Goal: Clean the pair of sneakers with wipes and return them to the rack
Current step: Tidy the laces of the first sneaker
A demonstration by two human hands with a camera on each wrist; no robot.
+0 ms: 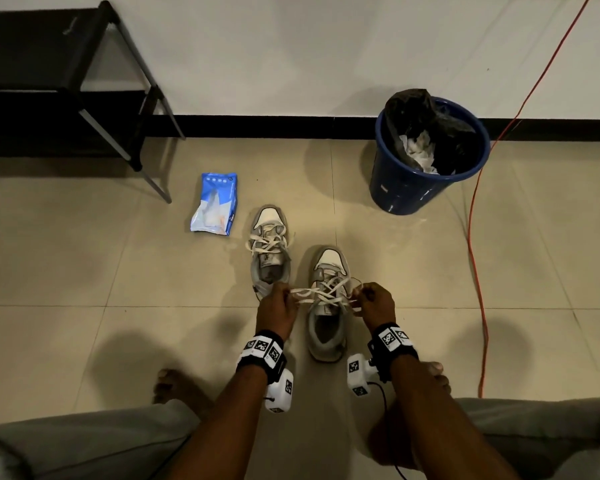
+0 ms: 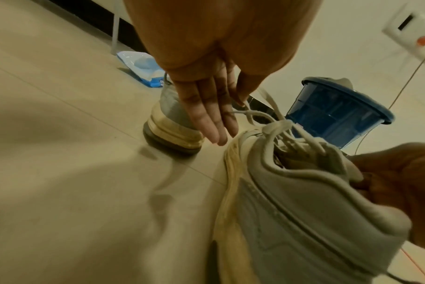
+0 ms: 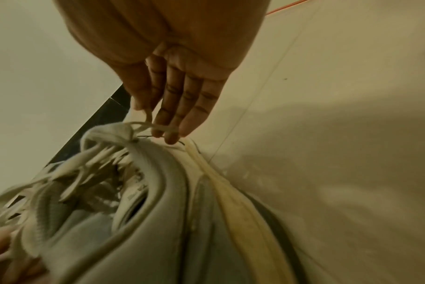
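Two sneakers [image 1: 328, 303] — toes toward the wall, lengthwise; left hand [image 1: 277, 308] and right hand [image 1: 374, 304] each pinch one lace end [image 1: 314, 293].

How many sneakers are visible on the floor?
2. One sneaker stands near the wipes pack; the other sneaker is nearer the person, between both hands. None seems hidden.

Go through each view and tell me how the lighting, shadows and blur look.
Head view: dim warm light, sharp, soft shadows beside the bin and below the rack. Left wrist view: strong wide-angle stretch, near sneaker soft. Right wrist view: yellowish, laces smeared by blur.
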